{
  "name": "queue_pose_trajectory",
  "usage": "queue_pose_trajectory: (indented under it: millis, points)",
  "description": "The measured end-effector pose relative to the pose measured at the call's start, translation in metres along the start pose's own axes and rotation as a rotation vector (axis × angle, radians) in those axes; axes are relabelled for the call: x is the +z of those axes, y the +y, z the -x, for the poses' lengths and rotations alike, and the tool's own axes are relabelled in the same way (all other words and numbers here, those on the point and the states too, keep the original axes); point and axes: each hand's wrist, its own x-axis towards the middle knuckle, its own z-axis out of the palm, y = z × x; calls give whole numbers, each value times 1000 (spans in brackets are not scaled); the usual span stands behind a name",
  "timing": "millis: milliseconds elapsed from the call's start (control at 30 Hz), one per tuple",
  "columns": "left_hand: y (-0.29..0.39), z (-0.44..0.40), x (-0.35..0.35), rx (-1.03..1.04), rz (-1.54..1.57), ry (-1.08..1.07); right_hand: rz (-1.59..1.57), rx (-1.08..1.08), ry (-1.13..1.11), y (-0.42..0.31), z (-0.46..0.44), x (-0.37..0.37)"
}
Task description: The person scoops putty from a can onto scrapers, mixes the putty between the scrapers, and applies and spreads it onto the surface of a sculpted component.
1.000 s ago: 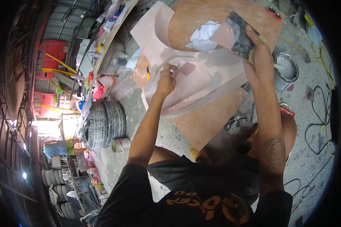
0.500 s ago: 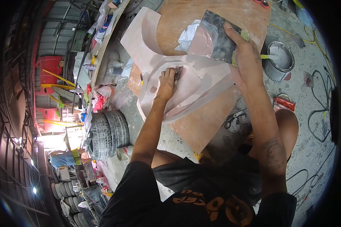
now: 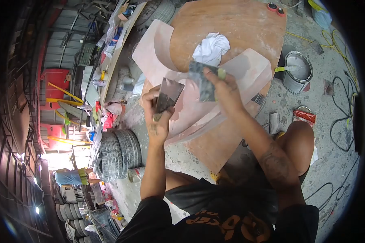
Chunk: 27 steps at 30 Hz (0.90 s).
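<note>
One dark spreader point(image 3: 170, 94) is gripped in the left hand point(image 3: 157, 115), fingers curled around it. The right hand point(image 3: 228, 91) clasps a dark, smeared plate point(image 3: 202, 81), thumb on its face, near the spreader but apart from it. Beneath both lies a curved, pale pink panel point(image 3: 253, 69) (patched with grey), across a brown board point(image 3: 231, 24). A crumpled white cloth point(image 3: 212, 49) rests on the board beyond the plate. Rightward, an open can point(image 3: 298, 71) holds greyish paste; leftward are two dusty tires point(image 3: 119, 156).
</note>
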Motion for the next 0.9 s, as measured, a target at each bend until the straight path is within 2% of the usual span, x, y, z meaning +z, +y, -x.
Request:
queue_pose_trajectory:
  millis: [133, 167, 267, 300, 400, 433, 500, 633, 767, 900]
  points:
    - [16, -5, 11, 422, -435, -232, -38, 14, -30, -12, 17, 17]
    - [12, -1, 9, 417, -420, -202, -48, 46, -36, -16, 19, 17]
    - [13, -3, -8, 392, -691, -187, -108, 133, -67, -34, 29, 17]
    - [26, -7, -12, 395, -920, -288, -132, 160, -80, -39, 31, 17]
    - [34, -2, -23, 245, -794, -232, -63, 70, -102, -43, 30, 15]
    - [41, -3, -27, 260, -808, -238, -20, 63, -65, -45, 32, 15]
    - [70, -8, -23, 249, -888, -307, 69, 52, 3, -50, 36, 18]
    - [101, -15, -13, 236, -1001, -408, 186, 11, -53, -35, 27, 10]
    - [104, -19, -6, 160, -1055, -468, 228, -50, -97, -35, 29, 14]
    - [97, -21, -7, 220, -1032, -640, 291, -49, -120, -18, 12, -3]
